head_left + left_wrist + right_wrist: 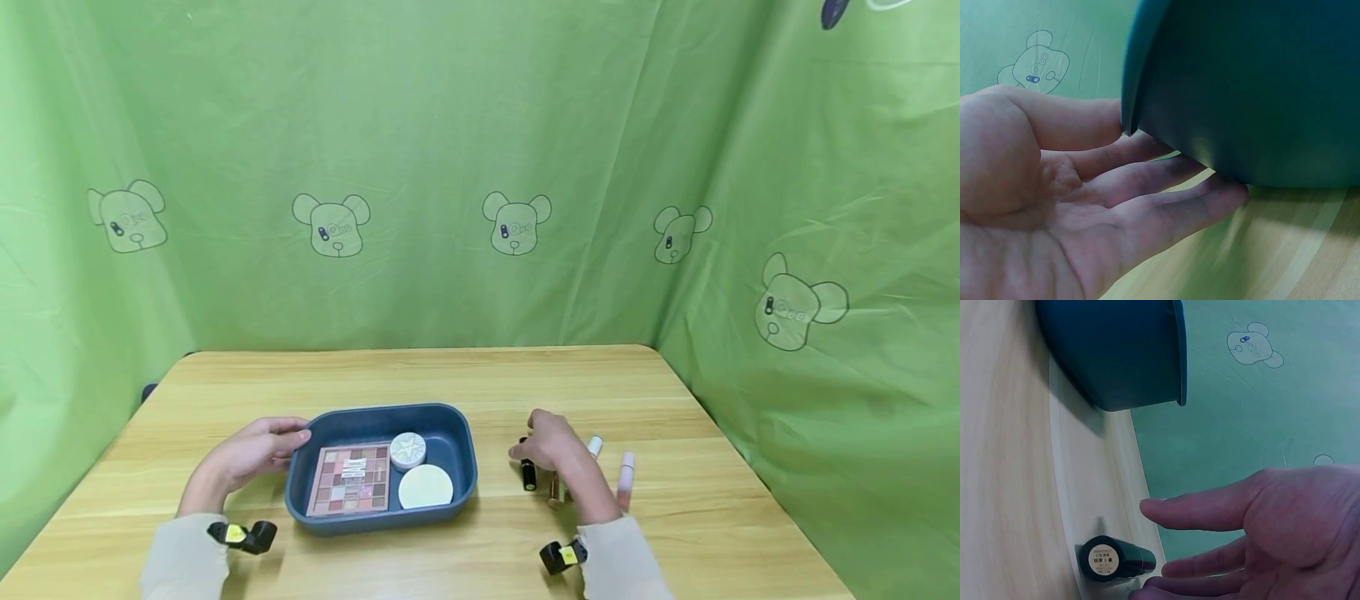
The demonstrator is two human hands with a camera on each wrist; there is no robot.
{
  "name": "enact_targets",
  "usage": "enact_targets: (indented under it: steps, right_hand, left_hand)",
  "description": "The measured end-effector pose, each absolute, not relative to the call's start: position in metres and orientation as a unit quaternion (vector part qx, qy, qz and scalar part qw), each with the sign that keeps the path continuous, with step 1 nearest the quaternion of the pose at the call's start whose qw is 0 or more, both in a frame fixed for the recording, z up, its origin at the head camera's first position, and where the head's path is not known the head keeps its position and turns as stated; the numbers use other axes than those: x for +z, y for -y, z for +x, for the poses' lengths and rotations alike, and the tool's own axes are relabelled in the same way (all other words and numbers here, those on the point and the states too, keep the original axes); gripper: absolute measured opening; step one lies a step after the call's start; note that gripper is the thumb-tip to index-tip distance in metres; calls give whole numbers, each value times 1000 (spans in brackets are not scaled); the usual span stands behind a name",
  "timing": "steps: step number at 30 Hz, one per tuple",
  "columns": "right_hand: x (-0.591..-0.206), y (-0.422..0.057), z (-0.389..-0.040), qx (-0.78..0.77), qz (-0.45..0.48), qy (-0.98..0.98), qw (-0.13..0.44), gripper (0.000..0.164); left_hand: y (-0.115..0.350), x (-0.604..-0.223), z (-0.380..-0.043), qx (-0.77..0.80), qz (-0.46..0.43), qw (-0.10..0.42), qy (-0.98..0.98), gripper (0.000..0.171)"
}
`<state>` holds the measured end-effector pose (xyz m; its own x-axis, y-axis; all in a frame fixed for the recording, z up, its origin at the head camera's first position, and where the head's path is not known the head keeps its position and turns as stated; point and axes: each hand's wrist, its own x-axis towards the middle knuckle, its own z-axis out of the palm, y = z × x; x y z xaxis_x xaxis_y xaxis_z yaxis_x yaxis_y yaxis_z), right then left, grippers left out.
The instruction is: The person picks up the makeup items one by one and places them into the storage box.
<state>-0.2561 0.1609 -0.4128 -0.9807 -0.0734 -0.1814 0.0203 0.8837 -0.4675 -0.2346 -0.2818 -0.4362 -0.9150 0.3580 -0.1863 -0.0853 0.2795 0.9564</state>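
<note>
Right hand (553,443) at the black tube (528,477), fingers parted, best to pinch it squarely mid-barrel, while the left hand (251,452) grips the blue tray (375,523)

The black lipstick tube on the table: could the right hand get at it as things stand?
Very likely yes. The right hand is right by the black lipstick tube, thumb and fingers parted, and the right wrist view shows nothing in between to block it.
</note>
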Motion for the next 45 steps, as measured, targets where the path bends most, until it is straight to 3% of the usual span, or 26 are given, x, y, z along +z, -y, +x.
enact_targets:
  steps: [7, 13, 30, 45]
  right_hand:
    - [-413, -157, -255, -227, -5, -966, 124, 65]
    - [-416, -153, -253, -222, 9, -965, 139, 56]
    - [-419, -145, -250, -210, 21, -968, 133, 43]
    - [-419, -144, -251, -212, 29, -968, 133, 43]
  left_hand:
    - [282, -436, -235, 594, 79, 186, -779, 55]
    - [282, -436, -235, 594, 82, 186, -778, 56]
    - [282, -437, -235, 594, 86, 186, -778, 56]
    - [282, -437, -235, 595, 90, 185, -777, 56]
